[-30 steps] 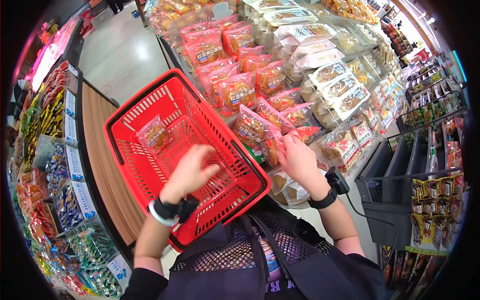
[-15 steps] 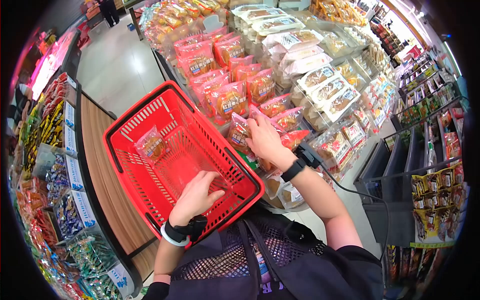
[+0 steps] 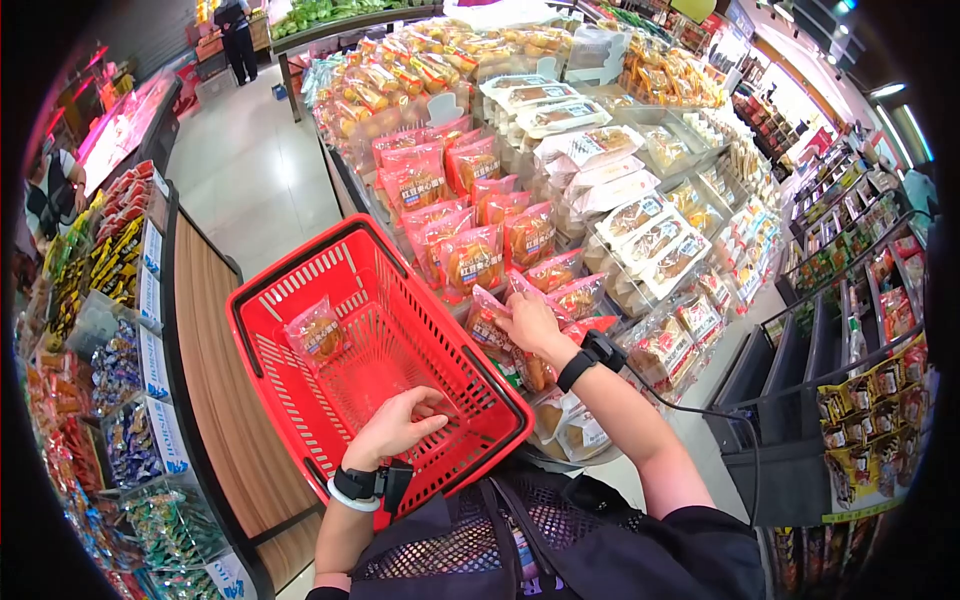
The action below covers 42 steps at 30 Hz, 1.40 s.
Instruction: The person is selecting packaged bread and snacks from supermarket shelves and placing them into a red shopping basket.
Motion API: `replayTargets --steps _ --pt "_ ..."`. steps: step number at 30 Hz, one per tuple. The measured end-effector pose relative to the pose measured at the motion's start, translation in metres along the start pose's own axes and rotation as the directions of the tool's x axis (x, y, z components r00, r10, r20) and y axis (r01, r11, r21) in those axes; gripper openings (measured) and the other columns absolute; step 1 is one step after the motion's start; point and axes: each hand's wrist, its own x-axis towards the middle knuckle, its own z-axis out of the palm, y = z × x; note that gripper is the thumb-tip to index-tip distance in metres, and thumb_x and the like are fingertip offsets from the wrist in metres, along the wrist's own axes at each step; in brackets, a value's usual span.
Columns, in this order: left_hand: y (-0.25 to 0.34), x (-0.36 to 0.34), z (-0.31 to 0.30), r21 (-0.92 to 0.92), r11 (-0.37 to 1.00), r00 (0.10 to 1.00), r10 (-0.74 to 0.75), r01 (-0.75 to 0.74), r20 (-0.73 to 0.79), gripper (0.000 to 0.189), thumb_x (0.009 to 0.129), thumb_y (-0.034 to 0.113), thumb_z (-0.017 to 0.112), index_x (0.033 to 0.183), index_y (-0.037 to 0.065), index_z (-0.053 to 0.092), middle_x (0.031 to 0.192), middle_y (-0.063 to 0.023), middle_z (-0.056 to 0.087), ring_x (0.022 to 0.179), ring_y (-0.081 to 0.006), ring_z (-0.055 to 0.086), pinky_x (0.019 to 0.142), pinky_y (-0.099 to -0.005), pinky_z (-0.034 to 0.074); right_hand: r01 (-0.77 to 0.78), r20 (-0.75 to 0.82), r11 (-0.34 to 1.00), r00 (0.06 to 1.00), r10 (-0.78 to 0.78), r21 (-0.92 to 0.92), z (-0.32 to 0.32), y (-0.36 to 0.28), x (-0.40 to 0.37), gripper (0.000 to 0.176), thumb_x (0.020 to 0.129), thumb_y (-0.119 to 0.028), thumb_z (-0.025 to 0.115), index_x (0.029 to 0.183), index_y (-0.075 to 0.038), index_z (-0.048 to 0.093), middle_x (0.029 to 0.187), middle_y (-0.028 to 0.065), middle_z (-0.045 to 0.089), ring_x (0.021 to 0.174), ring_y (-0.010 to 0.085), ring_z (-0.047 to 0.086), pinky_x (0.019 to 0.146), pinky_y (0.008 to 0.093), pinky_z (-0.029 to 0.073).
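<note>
My right hand (image 3: 532,326) reaches into the display among pink packets. Its thumb and bent fingers are at a red bean bread packet (image 3: 484,318) at the near end of the rows; the fingertips are partly hidden. Over the near side of a red shopping basket (image 3: 262,322), my left hand (image 3: 402,424) hovers with nothing in it, thumb apart from loosely bent fingers. One bread packet (image 3: 318,334) of the same pink kind lies inside the basket, towards its far left. More pink bread packets (image 3: 472,258) stand in rows beyond my right hand.
White-wrapped breads (image 3: 650,238) fill the display to the right. On the left, a wood-sided shelf (image 3: 215,400) holds bagged sweets. Dark racks (image 3: 770,370) stand at the right, with a black cable (image 3: 690,408) before them. A person (image 3: 238,40) stands far back.
The view has tilted up, so the scene sits lower in the picture. My right hand stays at the same packets, its fingers further in behind them. My left hand remains over the basket.
</note>
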Motion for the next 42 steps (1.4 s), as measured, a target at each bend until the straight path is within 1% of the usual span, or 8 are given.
replayTargets --steps 2,6,8,11,28,38,41,42 --pt "0.002 0.002 -0.002 -0.098 0.992 0.996 -0.073 0.078 0.054 0.042 0.085 0.019 0.066 0.117 -0.004 0.053 0.109 -0.0141 0.061 0.098 -0.0217 0.061 0.084 -0.0337 0.05 -0.07 0.062 0.994 0.996 0.064 0.086 -0.001 0.001 0.002 0.025 0.081 -0.023 0.064 0.092 -0.001 0.061 0.09 0.0224 0.063 0.09 0.0384 0.059 0.076 0.0463 0.047" --pt "-0.004 0.003 -0.001 -0.118 0.991 0.998 -0.056 0.059 0.031 0.04 0.085 0.017 0.066 0.117 -0.003 0.054 0.109 -0.0136 0.061 0.098 -0.0207 0.061 0.084 -0.033 0.05 -0.146 0.077 0.983 0.987 0.138 0.113 -0.004 0.003 0.001 0.019 0.084 -0.02 0.06 0.092 -0.003 0.062 0.088 0.0198 0.064 0.086 0.0376 0.061 0.072 0.0467 0.048" --pt "-0.004 0.003 -0.001 -0.155 0.985 0.997 -0.064 0.069 0.035 0.04 0.085 0.017 0.065 0.117 -0.003 0.054 0.108 -0.0134 0.061 0.097 -0.02 0.061 0.084 -0.0322 0.049 -0.09 0.043 0.991 0.995 0.086 0.1 0.002 0.007 0.001 0.018 0.084 -0.02 0.06 0.091 -0.004 0.063 0.088 0.019 0.065 0.085 0.0367 0.062 0.072 0.0464 0.048" --pt "-0.003 0.002 -0.002 -0.159 0.985 0.997 -0.068 0.071 0.024 0.038 0.085 0.017 0.065 0.116 -0.003 0.054 0.108 -0.0137 0.062 0.097 -0.02 0.061 0.085 -0.032 0.049 -0.188 0.095 0.981 0.978 0.183 0.043 0.0 0.003 0.004 0.017 0.084 -0.02 0.06 0.091 -0.004 0.062 0.088 0.0187 0.065 0.085 0.0371 0.062 0.072 0.0461 0.049" --pt "-0.013 0.002 0.002 -0.176 0.984 0.999 -0.041 0.035 -0.03 0.037 0.084 0.019 0.065 0.113 -0.003 0.056 0.102 -0.014 0.065 0.094 -0.0219 0.063 0.083 -0.0323 0.051 -0.16 0.123 0.982 0.981 0.148 0.1 -0.022 -0.01 -0.003 0.016 0.084 -0.018 0.058 0.091 -0.003 0.057 0.088 0.0196 0.063 0.084 0.0375 0.061 0.072 0.0485 0.048" --pt "-0.014 0.004 0.001 -0.17 0.983 0.997 -0.07 0.063 -0.036 0.036 0.085 0.017 0.065 0.114 -0.003 0.056 0.106 -0.0135 0.063 0.097 -0.0198 0.061 0.086 -0.0319 0.049 -0.21 -0.148 0.957 0.959 0.242 0.2 -0.042 -0.022 -0.009 0.013 0.086 -0.015 0.057 0.09 -0.004 0.053 0.081 0.0192 0.062 0.081 0.0384 0.06 0.068 0.0488 0.046" --pt "-0.012 0.004 0.001 -0.186 0.981 0.997 -0.057 0.046 -0.056 0.034 0.086 0.016 0.064 0.113 -0.003 0.056 0.104 -0.0129 0.063 0.096 -0.0192 0.061 0.085 -0.0317 0.049 -0.18 -0.256 0.951 0.935 0.244 0.251 -0.058 -0.029 -0.01 0.012 0.085 -0.014 0.058 0.088 -0.004 0.053 0.079 0.0182 0.061 0.078 0.038 0.06 0.066 0.0483 0.045" --pt "-0.012 0.004 0.001 -0.216 0.975 0.995 -0.073 0.059 -0.061 0.035 0.086 0.015 0.064 0.115 -0.003 0.056 0.106 -0.0128 0.063 0.096 -0.0192 0.061 0.086 -0.0316 0.048 -0.092 -0.341 0.96 0.922 0.182 0.264 -0.065 -0.032 -0.01 0.011 0.084 -0.013 0.059 0.088 -0.005 0.053 0.077 0.0171 0.061 0.076 0.0378 0.059 0.065 0.0479 0.044"
